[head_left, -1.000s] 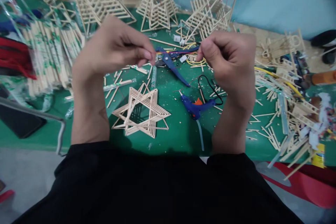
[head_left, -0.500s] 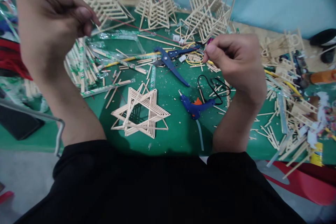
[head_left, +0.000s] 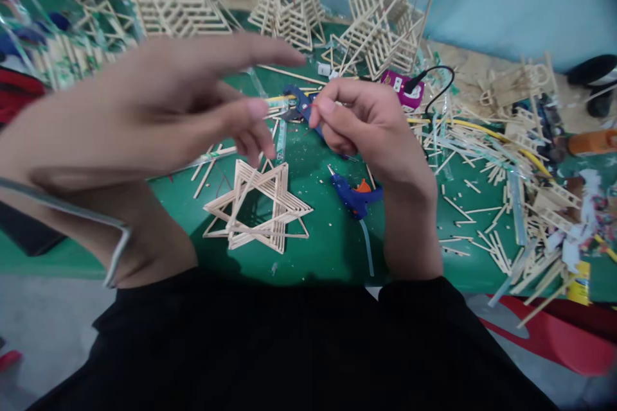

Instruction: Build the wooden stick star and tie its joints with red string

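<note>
My left hand (head_left: 159,103) hangs over the left of the table, slightly blurred, with its index finger stretched out and the thumb apart from it. Facing it, my right hand (head_left: 371,125) pinches a thin red thread (head_left: 314,104) between thumb and index finger; most of the thread is hard to make out. Below both hands lies a star-shaped frame of stacked wooden sticks (head_left: 280,205). A blue glue gun (head_left: 349,196) with an orange trigger rests right of the star. Behind my right hand, a blue-handled cutter (head_left: 293,91) is partly hidden.
Several stacked-stick lanterns (head_left: 289,13) stand along the blue wall. A purple power socket (head_left: 405,88) with a black plug sits behind my right hand. Loose sticks (head_left: 496,250) litter the right side of the green table (head_left: 328,257). A red chair (head_left: 554,340) is below the right edge.
My hands were wide apart with a red thread stretched between them. Both have come toward the middle, and my left fingers have opened. The star and glue gun have not moved.
</note>
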`<state>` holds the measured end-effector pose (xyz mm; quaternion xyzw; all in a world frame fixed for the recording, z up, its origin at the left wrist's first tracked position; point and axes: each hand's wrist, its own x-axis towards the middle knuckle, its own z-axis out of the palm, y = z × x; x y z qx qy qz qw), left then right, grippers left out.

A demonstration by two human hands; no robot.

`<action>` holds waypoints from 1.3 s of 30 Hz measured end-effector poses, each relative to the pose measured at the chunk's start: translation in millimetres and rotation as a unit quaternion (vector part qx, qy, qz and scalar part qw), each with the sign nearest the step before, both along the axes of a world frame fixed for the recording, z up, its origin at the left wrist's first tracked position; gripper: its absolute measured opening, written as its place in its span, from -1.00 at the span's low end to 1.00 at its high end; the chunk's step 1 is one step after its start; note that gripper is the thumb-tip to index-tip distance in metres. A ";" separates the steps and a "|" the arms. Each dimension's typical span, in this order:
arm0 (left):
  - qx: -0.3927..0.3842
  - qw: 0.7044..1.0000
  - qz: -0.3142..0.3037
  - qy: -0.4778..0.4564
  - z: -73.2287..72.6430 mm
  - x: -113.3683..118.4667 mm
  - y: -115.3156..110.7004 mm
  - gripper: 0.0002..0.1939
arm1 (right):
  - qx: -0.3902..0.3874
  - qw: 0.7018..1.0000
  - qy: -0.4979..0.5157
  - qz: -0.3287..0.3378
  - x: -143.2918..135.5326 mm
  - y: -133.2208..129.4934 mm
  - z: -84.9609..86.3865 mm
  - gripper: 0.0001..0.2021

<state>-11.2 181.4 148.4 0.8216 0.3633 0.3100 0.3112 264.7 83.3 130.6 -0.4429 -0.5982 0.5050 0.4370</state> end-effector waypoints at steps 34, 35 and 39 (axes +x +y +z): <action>-0.105 0.974 -0.016 -0.198 8.1 76.8 -34.0 -0.83 | 0.084 0.962 -0.246 -0.088 14.3 -28.9 1.6 -0.87; -0.102 0.976 -0.019 -0.191 7.7 76.2 -34.5 -0.81 | 0.075 0.943 -0.302 -0.121 25.1 -38.6 1.8 -0.90; -0.099 0.978 -0.032 -0.182 5.5 76.1 -34.9 -0.76 | 0.015 0.868 -0.475 -0.141 56.9 -86.7 -16.2 -0.79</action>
